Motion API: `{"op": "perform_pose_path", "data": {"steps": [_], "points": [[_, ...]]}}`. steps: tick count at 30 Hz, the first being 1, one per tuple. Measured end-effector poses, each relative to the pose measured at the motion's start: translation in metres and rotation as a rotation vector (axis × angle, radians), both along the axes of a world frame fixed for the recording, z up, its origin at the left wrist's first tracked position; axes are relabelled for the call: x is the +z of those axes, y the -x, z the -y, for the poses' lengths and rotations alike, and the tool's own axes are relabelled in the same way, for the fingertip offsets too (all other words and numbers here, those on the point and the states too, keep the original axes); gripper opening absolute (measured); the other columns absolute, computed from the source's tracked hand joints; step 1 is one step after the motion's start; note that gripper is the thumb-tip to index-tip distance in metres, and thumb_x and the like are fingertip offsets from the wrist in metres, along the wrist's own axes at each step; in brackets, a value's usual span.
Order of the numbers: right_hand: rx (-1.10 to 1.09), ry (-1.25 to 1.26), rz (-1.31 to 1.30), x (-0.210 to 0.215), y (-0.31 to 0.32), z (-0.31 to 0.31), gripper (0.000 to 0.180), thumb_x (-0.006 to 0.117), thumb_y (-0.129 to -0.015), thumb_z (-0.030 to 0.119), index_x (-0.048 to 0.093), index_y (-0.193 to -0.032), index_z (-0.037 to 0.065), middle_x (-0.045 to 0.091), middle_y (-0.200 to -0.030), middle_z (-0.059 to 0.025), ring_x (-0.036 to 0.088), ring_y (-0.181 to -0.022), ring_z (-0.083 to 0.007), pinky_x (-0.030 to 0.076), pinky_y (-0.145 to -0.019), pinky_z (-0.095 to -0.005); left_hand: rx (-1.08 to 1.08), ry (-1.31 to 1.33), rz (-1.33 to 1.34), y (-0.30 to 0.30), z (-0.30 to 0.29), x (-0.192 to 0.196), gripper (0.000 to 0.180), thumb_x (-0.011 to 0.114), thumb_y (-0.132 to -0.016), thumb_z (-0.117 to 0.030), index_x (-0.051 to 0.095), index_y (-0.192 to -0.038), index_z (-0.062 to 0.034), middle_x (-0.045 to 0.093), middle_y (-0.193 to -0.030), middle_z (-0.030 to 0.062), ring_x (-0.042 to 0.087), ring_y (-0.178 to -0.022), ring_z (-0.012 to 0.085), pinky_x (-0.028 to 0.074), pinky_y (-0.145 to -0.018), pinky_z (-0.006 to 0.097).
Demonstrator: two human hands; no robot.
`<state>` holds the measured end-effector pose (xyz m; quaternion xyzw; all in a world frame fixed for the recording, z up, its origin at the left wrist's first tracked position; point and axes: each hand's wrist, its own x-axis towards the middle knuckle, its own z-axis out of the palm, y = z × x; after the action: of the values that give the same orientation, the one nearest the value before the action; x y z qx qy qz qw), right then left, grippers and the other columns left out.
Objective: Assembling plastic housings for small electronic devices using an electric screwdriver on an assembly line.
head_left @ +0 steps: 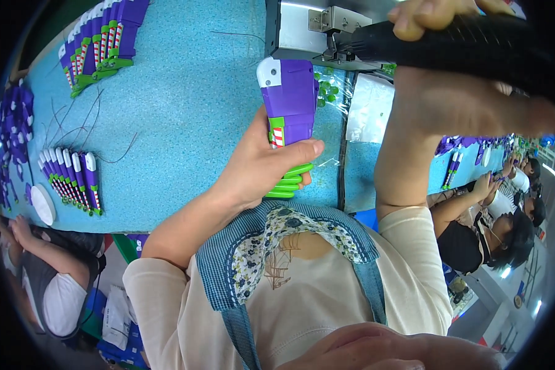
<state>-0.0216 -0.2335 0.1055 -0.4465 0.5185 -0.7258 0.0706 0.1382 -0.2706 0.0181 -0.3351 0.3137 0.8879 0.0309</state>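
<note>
My left hand is closed around a purple plastic toy part with a white end, a red-and-white striped piece and bright green pieces at the bottom. The part is held upright over the blue mat, its white end away from me. At the upper right, my right hand wraps round a thick black electric screwdriver. The tool's narrow tip points left, at the metal front of a small box-shaped machine, which looks like a screw feeder. Whether tip and machine touch, I cannot tell.
Rows of similar purple parts lie at left on the blue table mat, with another stack behind. A white round dish sits near the left edge. Small green pieces lie beside a white sheet. Other people sit on both sides.
</note>
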Motion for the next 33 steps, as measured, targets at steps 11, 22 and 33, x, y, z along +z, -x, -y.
{"op": "perform_pose_path", "data": {"steps": [11,22,33], "points": [[0.591,-0.374,-0.098,0.03,0.037,-0.023,0.028,0.051,-0.095,0.015,0.038,-0.12,0.012,0.064,-0.085,-0.0169,0.067,-0.081,-0.0328,0.053,-0.08,-0.0482,-0.071,-0.042,0.049,-0.001,-0.002,0.005,0.059,0.075,-0.078,-0.007,0.038,-0.124,-0.004,0.055,-0.088,0.0054,0.06,-0.063,0.0144,0.053,-0.05,0.029],[0.415,-0.423,-0.069,0.026,0.022,-0.026,0.048,0.07,-0.081,0.004,0.039,-0.116,0.014,0.064,-0.085,-0.0157,0.067,-0.081,-0.0293,0.055,-0.079,-0.0451,-0.093,-0.056,0.04,-0.002,0.001,-0.001,0.06,0.074,-0.079,-0.006,0.038,-0.127,-0.0058,0.057,-0.092,0.0066,0.061,-0.066,0.0146,0.054,-0.052,0.029],[0.256,-0.066,0.159,0.009,-0.001,-0.01,0.032,0.036,-0.098,0.035,0.041,-0.114,0.007,0.063,-0.079,-0.0168,0.067,-0.075,-0.0301,0.056,-0.075,-0.0436,-0.066,-0.096,-0.012,0.0,0.006,-0.002,0.06,0.075,-0.079,-0.009,0.038,-0.126,-0.0046,0.057,-0.116,0.0119,0.062,-0.069,0.0161,0.055,-0.053,0.03]]}}
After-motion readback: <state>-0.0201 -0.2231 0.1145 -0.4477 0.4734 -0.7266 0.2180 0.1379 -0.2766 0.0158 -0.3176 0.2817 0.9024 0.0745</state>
